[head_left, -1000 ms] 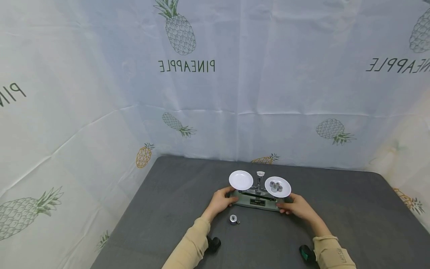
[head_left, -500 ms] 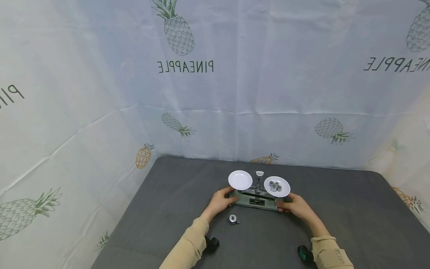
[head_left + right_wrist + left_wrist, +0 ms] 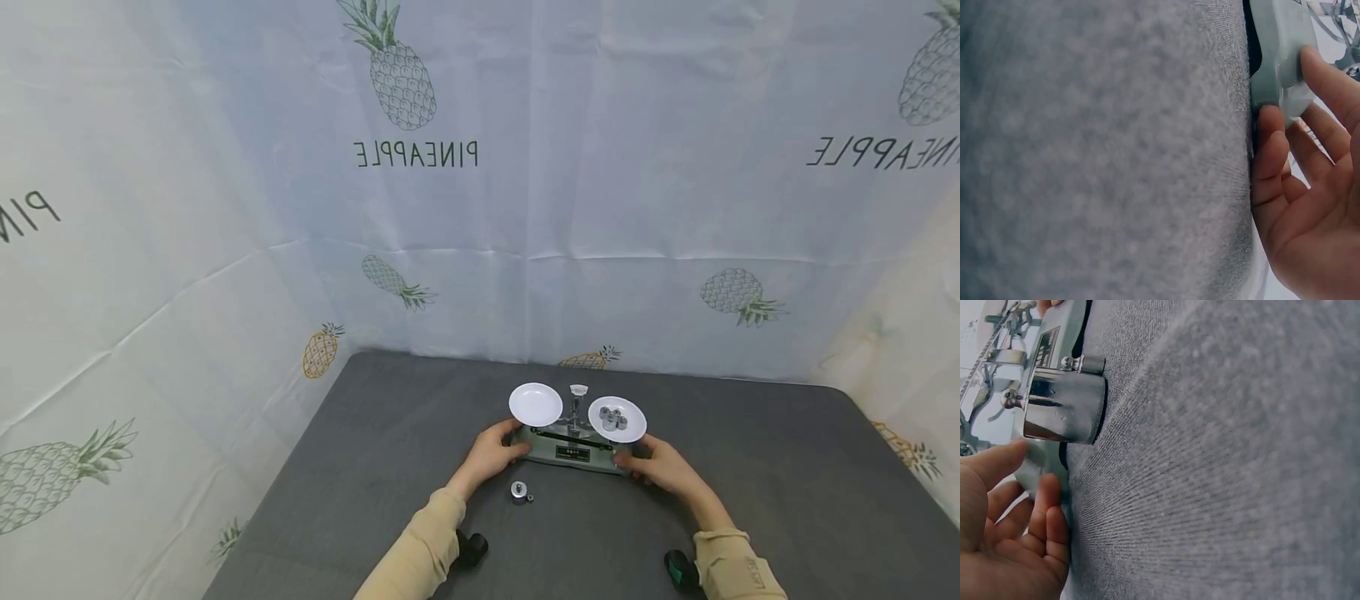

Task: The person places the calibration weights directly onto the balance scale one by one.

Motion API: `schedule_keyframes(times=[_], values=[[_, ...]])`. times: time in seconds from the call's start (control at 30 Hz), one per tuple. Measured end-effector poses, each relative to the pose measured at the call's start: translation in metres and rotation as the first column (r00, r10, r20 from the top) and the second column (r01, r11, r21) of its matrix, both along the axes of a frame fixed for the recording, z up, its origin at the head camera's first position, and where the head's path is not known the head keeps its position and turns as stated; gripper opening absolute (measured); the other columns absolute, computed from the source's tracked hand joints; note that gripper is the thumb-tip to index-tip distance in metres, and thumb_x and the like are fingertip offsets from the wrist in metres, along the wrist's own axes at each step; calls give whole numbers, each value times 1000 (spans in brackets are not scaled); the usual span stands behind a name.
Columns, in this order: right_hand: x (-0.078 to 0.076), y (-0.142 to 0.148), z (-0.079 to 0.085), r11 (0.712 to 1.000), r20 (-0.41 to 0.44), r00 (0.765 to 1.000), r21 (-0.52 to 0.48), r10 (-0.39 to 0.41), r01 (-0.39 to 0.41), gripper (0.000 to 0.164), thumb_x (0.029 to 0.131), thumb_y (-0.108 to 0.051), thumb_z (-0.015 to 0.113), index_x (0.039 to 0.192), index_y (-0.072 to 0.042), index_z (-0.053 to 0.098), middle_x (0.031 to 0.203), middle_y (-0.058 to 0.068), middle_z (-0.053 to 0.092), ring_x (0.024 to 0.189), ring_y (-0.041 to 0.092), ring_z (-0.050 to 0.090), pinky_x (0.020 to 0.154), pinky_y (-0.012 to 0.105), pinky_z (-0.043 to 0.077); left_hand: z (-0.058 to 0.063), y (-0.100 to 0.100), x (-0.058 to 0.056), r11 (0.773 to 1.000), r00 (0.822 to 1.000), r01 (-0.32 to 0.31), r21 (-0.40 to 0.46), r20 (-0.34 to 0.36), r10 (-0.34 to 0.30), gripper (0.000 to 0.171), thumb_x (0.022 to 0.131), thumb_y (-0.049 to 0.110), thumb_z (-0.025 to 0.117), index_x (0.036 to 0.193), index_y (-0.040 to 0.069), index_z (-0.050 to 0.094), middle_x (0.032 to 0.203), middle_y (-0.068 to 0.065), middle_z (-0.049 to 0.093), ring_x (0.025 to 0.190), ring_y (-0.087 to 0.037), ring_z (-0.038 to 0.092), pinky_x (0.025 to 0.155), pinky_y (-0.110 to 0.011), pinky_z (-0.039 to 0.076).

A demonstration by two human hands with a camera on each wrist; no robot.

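A green two-pan balance scale [image 3: 543,447] stands on the dark table. My left hand [image 3: 491,455] grips the left end of its base, thumb at the front and fingers around the end. At the other end my right hand [image 3: 666,468] holds the base the same way; the right wrist view shows the thumb on the green base [image 3: 1266,81]. The left white pan [image 3: 536,405] is bare. Several small metal weights [image 3: 612,418] sit together on the right white pan [image 3: 635,422]. In front of the scale, a large metal weight [image 3: 1066,406] stands beside a tiny one [image 3: 1093,364].
The grey cloth-covered table [image 3: 585,542] reaches back to a pineapple-print curtain [image 3: 465,317], which also hangs at both sides. A black object [image 3: 472,550] is by the left sleeve, and another black object with a green patch [image 3: 681,570] by the right sleeve.
Both hands keep their hold on the scale's ends. The head view has shifted slightly; the scale and weights show no clear movement on the table.
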State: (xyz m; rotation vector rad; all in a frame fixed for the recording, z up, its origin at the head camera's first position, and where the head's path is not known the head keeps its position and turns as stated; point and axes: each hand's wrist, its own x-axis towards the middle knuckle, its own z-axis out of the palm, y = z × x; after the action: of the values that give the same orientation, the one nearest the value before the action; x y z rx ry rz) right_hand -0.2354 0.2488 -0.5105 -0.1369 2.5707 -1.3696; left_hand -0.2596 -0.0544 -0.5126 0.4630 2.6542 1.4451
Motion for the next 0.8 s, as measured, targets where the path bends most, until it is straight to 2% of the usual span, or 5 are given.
schedule_keyframes(times=[0.27,0.43,0.57,0.7,0.8], values=[[-1,0,0,1000,3,1000,12,-5,4,50,81,-28,71,117,2,53,82,8,64,67,16,59,57,31,47,3,-11,9,1000,1000,14,13,-24,-14,46,86,23,66,128,6,56,120,-14,61,62,-11,61,55,-19,43],[0,-1,1,1000,12,1000,10,-14,14,52,81,-28,71,118,2,52,81,9,65,66,17,61,58,32,49,4,-19,16,996,996,-12,88,-83,19,38,87,17,64,123,5,61,113,-15,63,57,-4,53,49,-18,41],[0,-1,2,1000,31,999,-12,-27,27,51,81,-27,71,118,4,53,83,9,65,64,17,63,57,32,51,6,-22,24,990,995,-27,137,-90,39,33,87,17,65,118,6,64,111,-13,64,57,0,51,49,-17,40],[0,-2,4,999,49,998,-40,-29,31,54,81,-26,72,119,6,51,82,8,67,61,16,63,55,32,52,9,-22,33,994,997,-11,106,-68,18,30,87,20,65,114,8,66,103,-10,66,56,2,49,50,-16,39],[0,-2,6,998,59,998,-57,-20,23,56,81,-25,72,121,8,49,77,7,67,58,15,63,54,31,52,13,-22,39,997,999,37,72,-31,-35,29,86,23,66,111,9,68,90,-9,66,53,3,44,49,-16,37]])
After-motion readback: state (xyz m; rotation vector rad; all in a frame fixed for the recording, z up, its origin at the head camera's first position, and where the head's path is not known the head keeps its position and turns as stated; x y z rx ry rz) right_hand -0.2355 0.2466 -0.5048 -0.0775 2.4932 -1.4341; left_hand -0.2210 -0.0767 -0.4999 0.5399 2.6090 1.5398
